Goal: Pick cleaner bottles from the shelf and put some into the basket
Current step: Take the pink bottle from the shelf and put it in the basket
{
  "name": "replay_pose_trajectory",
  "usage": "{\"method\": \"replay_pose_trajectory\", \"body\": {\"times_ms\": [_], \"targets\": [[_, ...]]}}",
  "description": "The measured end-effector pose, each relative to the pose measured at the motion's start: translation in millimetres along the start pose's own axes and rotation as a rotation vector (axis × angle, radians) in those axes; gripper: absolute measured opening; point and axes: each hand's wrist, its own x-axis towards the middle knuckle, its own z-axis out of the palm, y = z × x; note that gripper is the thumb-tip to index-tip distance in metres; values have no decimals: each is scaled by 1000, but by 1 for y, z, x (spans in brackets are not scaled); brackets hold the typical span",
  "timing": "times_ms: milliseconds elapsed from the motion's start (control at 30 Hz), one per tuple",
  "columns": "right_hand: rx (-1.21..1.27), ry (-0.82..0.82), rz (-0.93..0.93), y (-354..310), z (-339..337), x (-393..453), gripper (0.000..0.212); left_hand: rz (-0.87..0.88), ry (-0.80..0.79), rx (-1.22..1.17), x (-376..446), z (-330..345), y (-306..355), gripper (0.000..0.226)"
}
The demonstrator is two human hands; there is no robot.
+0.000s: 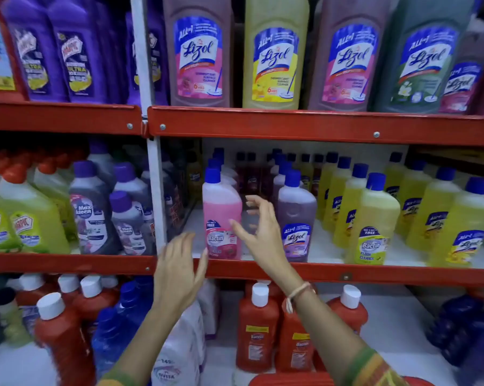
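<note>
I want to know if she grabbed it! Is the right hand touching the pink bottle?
Cannot tell. In the head view the open right hand overlaps the pink bottle, thumb crossing its label, but no contact or gap shows plainly.

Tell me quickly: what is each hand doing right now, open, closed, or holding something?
Left hand: open, holding nothing, just left of the pink Bactin bottle.
Right hand: open, fingers spread, holding nothing, beside the same bottle.

pink Bactin bottle [222, 215], blue cap, upright on middle shelf [374, 271]

A white upright post [151, 151] divides the racking; small screws [376, 134] dot the red front rails [263, 125].
</note>
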Motion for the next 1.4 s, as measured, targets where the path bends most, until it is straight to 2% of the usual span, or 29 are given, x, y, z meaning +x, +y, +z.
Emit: {"method": "replay_pose_trajectory", "body": {"times_ms": [133,200,267,367,533,600,667,767,833,900,1000,1233,1400], "targets": [[188,-117,269,12,30,6,82,50,-246,120,-3,18,-18,66],[270,-159,373,27,41,7,86,103,-256,123,-6,27,-25,66],[334,-196,438,36,47,6,73,143,-239,117,-9,31,-32,66],[393,-191,441,40,55,3,48,166,-237,97,-10,33,-40,63],[375,49,316,24,58,-4,45,181,-251,107,-13,32,-41,63],[245,174,208,10,52,-5,50,171,-256,107,-13,31,-40,61],[17,314,114,-4,39,-9,61,155,-248,98,-14,31,-39,61],[-275,475,-15,-26,12,-23,66,123,-248,113,-15,32,-37,64],[-374,549,-78,-40,-4,-36,67,115,-246,121,-16,32,-35,71],[-359,580,-103,-52,-16,-47,65,108,-237,111,-16,33,-36,80],[-149,532,-108,-63,-36,-58,60,99,-224,111,-16,31,-32,83],[800,53,191,-57,-66,-63,56,99,-235,128,-19,30,-29,89],[1162,-220,357,-41,-68,-76,64,90,-248,128,-16,32,-31,91]]}}
